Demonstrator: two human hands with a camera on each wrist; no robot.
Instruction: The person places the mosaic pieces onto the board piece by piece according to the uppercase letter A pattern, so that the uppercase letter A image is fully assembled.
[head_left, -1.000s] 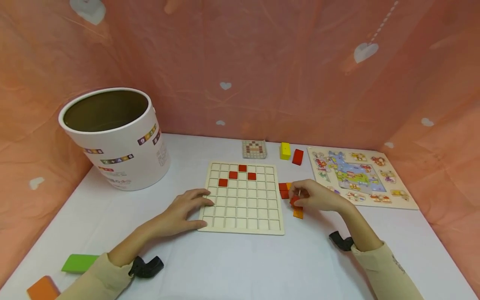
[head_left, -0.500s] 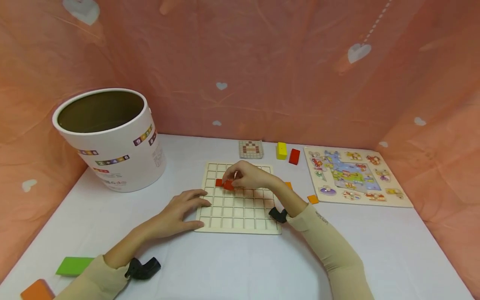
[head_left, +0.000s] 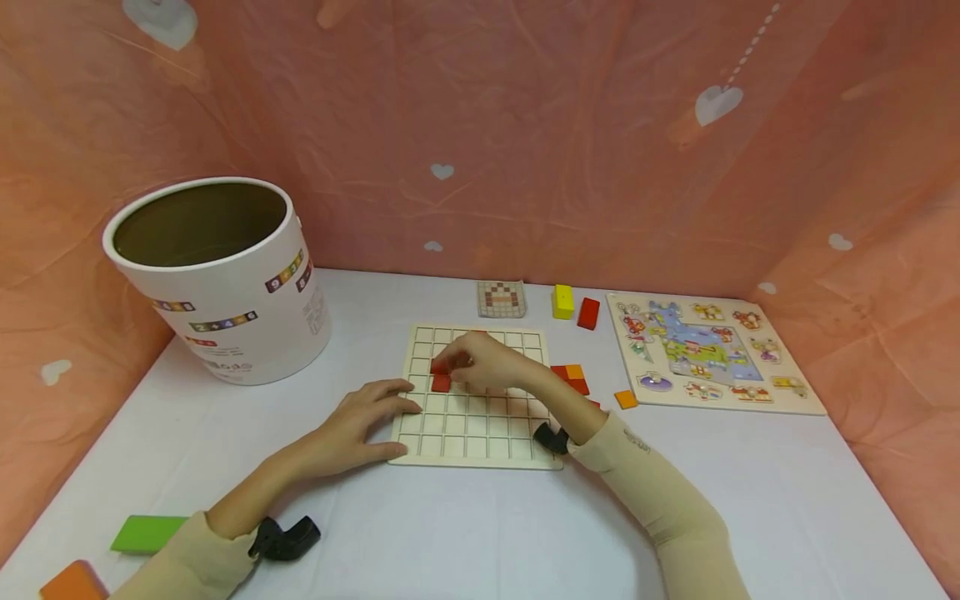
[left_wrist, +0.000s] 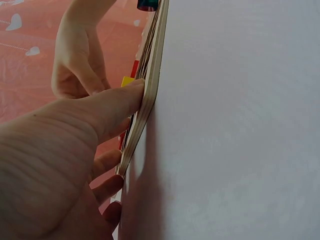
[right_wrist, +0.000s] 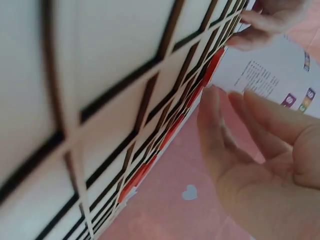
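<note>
A pale wooden grid board [head_left: 480,446] lies in front of me, with several small red tiles in its cells toward the far side. My left hand [head_left: 352,429] rests along the board's left edge, thumb and fingertips on the rim. Over the upper left cells is my right hand [head_left: 487,362], its fingertips right at a red tile [head_left: 441,383] that lies flat in the grid. In the right wrist view, thumb and fingers stand apart with a gap between them, close by the row of red tiles [right_wrist: 215,62]. The hand partly covers other red tiles.
Loose red and orange tiles [head_left: 573,372] lie right of the board, an orange one [head_left: 626,398] apart. Behind are a pattern card [head_left: 502,298], a yellow block [head_left: 562,302] and a red block [head_left: 588,313]. A picture puzzle [head_left: 780,402] lies right; a white bucket [head_left: 247,333] stands left.
My right hand went from the loose tiles to the board's upper left, carrying a red tile. That tile now lies in a cell below the leftmost red one. My left hand stayed put.
</note>
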